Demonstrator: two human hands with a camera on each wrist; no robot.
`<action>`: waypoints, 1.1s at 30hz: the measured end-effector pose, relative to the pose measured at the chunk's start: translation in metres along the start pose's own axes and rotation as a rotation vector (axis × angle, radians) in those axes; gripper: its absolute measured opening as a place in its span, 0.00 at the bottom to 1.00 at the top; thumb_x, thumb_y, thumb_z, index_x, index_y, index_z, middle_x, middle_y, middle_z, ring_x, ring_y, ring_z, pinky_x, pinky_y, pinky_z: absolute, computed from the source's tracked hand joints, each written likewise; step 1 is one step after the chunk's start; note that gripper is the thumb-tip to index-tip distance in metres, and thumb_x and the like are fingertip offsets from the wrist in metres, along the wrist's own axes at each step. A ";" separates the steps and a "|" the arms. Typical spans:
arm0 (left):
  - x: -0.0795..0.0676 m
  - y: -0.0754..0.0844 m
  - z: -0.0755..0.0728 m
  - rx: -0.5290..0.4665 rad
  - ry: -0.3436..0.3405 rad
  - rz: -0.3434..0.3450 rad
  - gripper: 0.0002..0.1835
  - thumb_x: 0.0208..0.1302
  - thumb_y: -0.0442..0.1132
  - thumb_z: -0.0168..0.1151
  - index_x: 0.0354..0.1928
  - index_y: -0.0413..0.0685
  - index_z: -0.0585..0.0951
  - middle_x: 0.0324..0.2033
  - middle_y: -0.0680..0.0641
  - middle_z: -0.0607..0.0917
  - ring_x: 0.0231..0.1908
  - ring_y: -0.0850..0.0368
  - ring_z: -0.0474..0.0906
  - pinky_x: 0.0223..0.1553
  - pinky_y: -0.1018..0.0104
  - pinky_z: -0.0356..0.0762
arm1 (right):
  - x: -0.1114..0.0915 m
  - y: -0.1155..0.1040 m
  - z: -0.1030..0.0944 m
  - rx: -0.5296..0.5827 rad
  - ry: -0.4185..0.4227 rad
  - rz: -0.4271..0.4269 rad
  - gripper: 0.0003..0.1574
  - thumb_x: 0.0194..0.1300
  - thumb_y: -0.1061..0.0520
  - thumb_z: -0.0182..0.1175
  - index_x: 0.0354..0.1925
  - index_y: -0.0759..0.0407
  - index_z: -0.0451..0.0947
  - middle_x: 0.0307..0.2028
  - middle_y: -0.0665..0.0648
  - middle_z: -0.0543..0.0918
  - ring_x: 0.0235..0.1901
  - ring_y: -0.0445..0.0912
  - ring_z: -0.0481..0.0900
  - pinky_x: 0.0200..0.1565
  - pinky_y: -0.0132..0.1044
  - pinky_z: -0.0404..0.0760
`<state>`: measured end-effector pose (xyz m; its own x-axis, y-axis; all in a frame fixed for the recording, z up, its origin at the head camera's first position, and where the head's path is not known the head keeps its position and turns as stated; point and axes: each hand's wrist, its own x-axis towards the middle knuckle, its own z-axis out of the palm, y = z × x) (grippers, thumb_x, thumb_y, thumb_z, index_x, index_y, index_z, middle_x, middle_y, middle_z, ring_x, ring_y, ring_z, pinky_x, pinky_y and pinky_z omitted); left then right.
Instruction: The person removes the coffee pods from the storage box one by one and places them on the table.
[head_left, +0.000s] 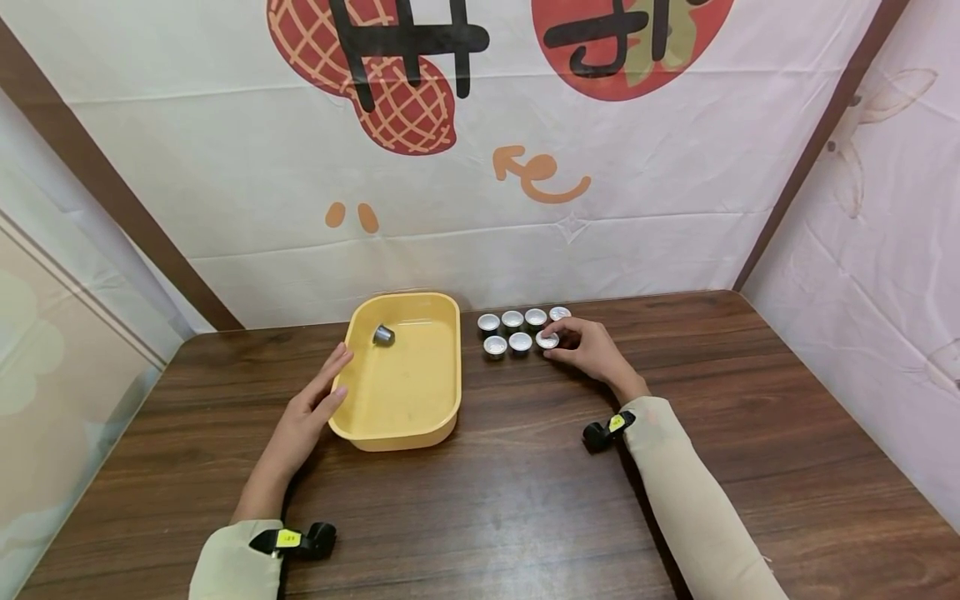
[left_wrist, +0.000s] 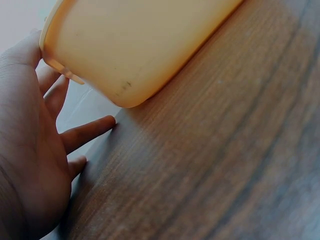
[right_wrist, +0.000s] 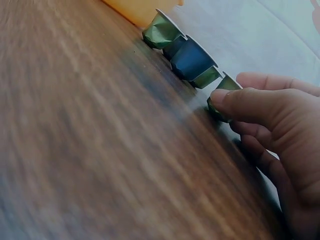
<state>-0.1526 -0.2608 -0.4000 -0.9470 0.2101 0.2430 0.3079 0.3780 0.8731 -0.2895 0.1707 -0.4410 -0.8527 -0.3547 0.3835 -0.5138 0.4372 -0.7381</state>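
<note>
My left hand lies against the left side of a yellow plastic tray, its fingers mostly straight and touching the rim. In the left wrist view, the thumb reaches up to the rim while two other fingers spread down beside the tray wall. My right hand pinches a green coffee capsule between thumb and fingers at the right end of the nearer row. That capsule stands lid up on the table. Beside it are a blue capsule and another green capsule. A dark grey capsule lies tipped over inside the tray.
Several silver-lidded capsules stand in two rows right of the tray, on the brown wood-grain table. A printed white cloth hangs behind the table's far edge. Black wrist cameras sit on both sleeves.
</note>
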 end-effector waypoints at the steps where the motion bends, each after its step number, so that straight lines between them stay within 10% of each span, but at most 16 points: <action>1: 0.000 0.002 0.000 0.000 -0.002 0.002 0.26 0.74 0.35 0.47 0.72 0.48 0.61 0.74 0.45 0.51 0.72 0.48 0.43 0.57 0.85 0.53 | 0.000 0.000 0.000 -0.001 0.002 0.002 0.16 0.50 0.59 0.75 0.40 0.52 0.84 0.34 0.51 0.83 0.28 0.44 0.80 0.33 0.36 0.77; 25: -0.001 0.002 0.001 -0.013 -0.005 0.041 0.25 0.74 0.34 0.47 0.72 0.44 0.62 0.73 0.42 0.50 0.72 0.46 0.43 0.58 0.85 0.53 | 0.000 -0.001 -0.002 -0.020 0.005 -0.014 0.19 0.52 0.57 0.74 0.44 0.52 0.83 0.35 0.51 0.82 0.29 0.44 0.80 0.35 0.37 0.78; 33: 0.003 -0.019 -0.001 -0.015 -0.005 0.039 0.26 0.74 0.34 0.47 0.72 0.48 0.61 0.74 0.49 0.50 0.72 0.50 0.43 0.58 0.85 0.53 | 0.000 -0.003 -0.002 0.002 0.012 -0.014 0.20 0.54 0.54 0.73 0.46 0.54 0.82 0.35 0.53 0.83 0.30 0.45 0.80 0.35 0.37 0.78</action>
<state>-0.1619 -0.2684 -0.4155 -0.9340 0.2287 0.2746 0.3427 0.3557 0.8695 -0.2887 0.1714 -0.4377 -0.8463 -0.3510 0.4006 -0.5258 0.4302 -0.7338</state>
